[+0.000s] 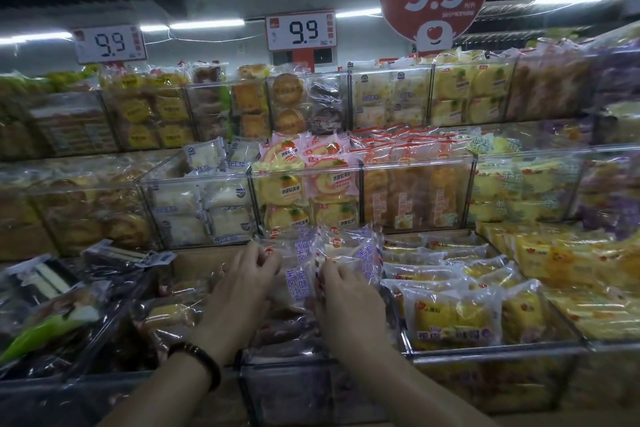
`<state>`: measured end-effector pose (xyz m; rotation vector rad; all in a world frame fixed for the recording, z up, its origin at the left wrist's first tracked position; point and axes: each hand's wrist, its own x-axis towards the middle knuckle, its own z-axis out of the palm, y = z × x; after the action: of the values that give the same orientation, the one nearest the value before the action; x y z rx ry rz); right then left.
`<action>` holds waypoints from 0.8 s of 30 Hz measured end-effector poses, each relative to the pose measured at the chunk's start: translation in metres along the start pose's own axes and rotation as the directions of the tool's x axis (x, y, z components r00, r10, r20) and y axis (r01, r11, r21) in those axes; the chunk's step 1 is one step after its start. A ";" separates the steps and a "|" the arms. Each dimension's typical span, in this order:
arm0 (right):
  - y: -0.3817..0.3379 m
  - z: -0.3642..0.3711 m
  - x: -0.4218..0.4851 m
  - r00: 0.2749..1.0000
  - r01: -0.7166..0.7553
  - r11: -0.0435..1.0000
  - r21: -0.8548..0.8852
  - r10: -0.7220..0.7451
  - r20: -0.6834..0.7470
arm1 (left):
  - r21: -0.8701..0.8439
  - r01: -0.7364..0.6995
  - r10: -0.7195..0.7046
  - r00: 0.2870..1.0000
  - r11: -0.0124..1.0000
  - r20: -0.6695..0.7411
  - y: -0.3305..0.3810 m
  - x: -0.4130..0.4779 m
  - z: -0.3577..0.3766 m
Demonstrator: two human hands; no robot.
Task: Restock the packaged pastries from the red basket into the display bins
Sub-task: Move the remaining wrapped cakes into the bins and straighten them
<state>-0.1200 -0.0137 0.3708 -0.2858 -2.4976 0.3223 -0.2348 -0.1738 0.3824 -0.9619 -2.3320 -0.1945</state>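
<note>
While reaching into the middle front display bin, pinching upright purple-lettered pastry packets standing there: left hand, fingers curled on one packet's edge; right hand, fingers nipping the next packet's top, just beside yellow packets in the neighbouring bin rightward.

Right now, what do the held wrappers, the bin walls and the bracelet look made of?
Wrappers: thin glossy plastic film, crinkled, glinting, see-through. Bin walls: rigid clear plastic, probably acrylic; pastries show through, edges catch light. Bracelet: dark glossy beads, maybe wood; too dim to tell.
</note>
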 end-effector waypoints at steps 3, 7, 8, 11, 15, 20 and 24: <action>0.001 0.000 0.007 0.997 -0.009 0.998 -0.058 0.013 0.072 | 0.099 0.023 -0.026 0.999 0.995 0.031 0.002 0.002 -0.005; 0.009 -0.024 0.013 0.992 0.031 0.998 0.047 -0.037 0.117 | 0.231 -0.003 -0.021 0.995 0.973 0.101 0.016 0.006 -0.022; 0.013 -0.032 0.015 0.990 0.042 0.996 0.081 -0.052 0.131 | 0.214 -0.022 0.000 0.995 0.977 0.102 0.021 0.006 -0.024; 0.026 -0.053 0.024 0.992 0.082 0.997 0.008 -0.083 0.095 | 0.130 -0.087 0.078 0.994 0.988 0.079 0.034 0.008 -0.015; 0.044 -0.060 0.045 0.974 0.225 0.947 -0.229 -0.219 0.050 | 0.105 -0.083 0.076 0.995 0.991 0.069 0.040 0.008 -0.004; 0.043 -0.053 0.052 0.949 0.304 0.889 -0.341 -0.253 0.187 | 0.101 -0.055 0.048 0.997 0.993 0.063 0.044 0.003 -0.001; 0.036 -0.053 0.054 0.985 0.158 0.872 -0.463 -0.106 0.136 | 0.144 -0.027 0.019 0.998 0.989 0.058 0.051 0.004 -0.003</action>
<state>-0.1274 0.0435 0.4311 -0.2933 -2.6574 -0.3492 -0.2004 -0.1354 0.3822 -0.9325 -2.3490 0.0120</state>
